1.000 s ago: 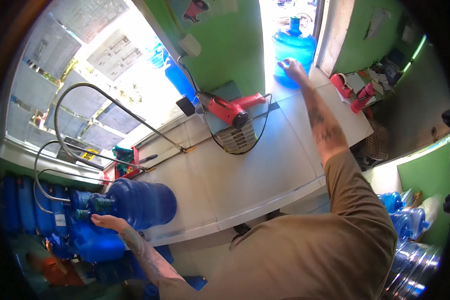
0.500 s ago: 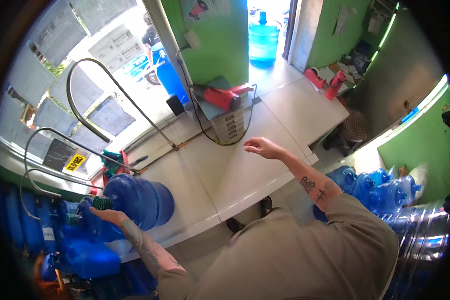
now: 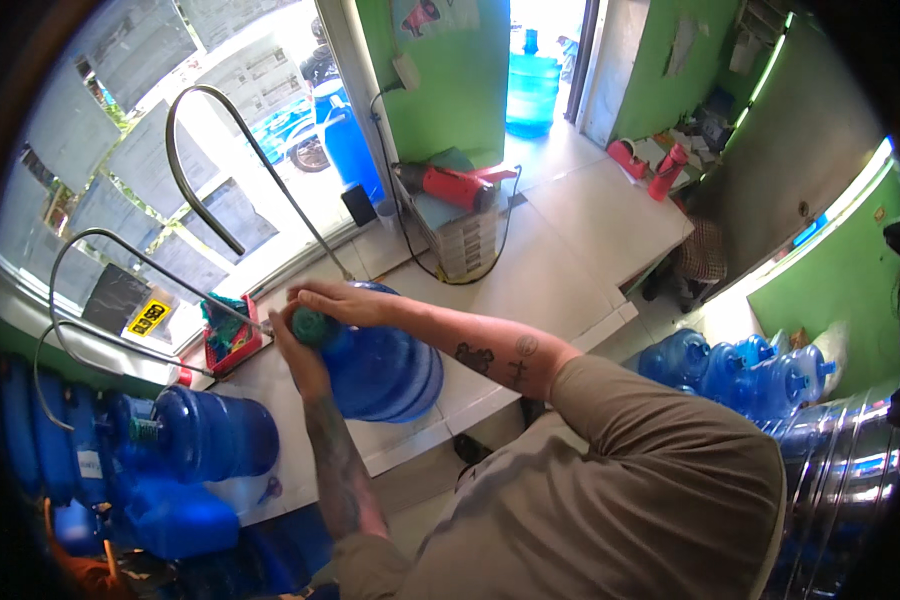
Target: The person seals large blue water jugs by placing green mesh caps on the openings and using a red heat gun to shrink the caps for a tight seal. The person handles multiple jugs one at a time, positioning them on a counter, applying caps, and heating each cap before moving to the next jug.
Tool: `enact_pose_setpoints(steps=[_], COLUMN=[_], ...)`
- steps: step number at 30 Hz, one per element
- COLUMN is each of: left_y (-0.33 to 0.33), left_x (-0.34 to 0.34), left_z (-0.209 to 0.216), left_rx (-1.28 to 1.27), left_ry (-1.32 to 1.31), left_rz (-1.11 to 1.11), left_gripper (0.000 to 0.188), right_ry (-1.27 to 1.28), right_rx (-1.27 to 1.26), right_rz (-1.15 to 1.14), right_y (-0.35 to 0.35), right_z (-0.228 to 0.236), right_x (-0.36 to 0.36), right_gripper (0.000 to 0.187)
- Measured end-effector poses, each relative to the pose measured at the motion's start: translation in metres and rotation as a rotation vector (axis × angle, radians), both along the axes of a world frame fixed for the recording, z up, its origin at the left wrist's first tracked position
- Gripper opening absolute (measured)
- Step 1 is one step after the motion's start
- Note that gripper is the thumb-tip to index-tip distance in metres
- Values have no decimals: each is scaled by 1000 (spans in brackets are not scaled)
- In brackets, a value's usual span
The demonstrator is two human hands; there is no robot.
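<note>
A large blue water jug stands on the white counter in front of me, with a green-wrapped neck toward the window side. My left hand is closed against the near-left side of that neck. Over its far side and top curves my right hand, its fingers meeting those of the left. Part of the neck and the jug's shoulder are hidden by both hands. To the left, a second blue jug with a similar green neck lies at the counter's end, apart from my hands.
Curved metal pipes rise along the window. A red basket with green material sits behind my hands. A red heat gun rests on a boxy stand. More blue jugs stand on the right; a blue container is at lower left.
The jug at my left hand has moved right along the counter, exposing the second jug. My right hand has come left from mid-counter onto the jug's neck.
</note>
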State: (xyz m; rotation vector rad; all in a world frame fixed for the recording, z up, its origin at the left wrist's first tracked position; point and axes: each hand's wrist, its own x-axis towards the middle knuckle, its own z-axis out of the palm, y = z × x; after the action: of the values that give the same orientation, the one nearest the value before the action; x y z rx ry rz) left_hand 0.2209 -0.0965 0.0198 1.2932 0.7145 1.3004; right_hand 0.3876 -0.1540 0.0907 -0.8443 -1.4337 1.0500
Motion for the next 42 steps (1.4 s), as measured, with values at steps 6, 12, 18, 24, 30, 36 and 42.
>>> enact_pose_setpoints(steps=[6, 12, 18, 24, 30, 36, 42], left_y=[-121, -133, -169, -206, -244, -147, -181], left_x=[-48, 13, 65, 164, 312, 450, 468], left_z=[-53, -97, -97, -127, -137, -113, -77], left_rx=[-134, -185, -290, -348, -52, 288, 375], left_ry=[360, 573, 465, 487, 228, 584, 569], left_rz=[154, -536, -575, -782, -653, -717, -906], left_gripper=[54, 90, 74, 90, 137, 118, 80], right_ry=[-90, 59, 65, 218, -974, -1391, -1498], right_rx=[-188, -12, -124, -194, -191, -224, -274], right_rz=[-71, -334, -384, -375, -1146, -1351, -1418], right_y=[-29, -93, -128, -181, -303, -289, -210], right_z=[-23, -8, -1, -10, -32, -95, -105], right_x=[30, 71, 135, 231, 253, 370, 541], right_gripper=[59, 60, 52, 44, 75, 101, 108])
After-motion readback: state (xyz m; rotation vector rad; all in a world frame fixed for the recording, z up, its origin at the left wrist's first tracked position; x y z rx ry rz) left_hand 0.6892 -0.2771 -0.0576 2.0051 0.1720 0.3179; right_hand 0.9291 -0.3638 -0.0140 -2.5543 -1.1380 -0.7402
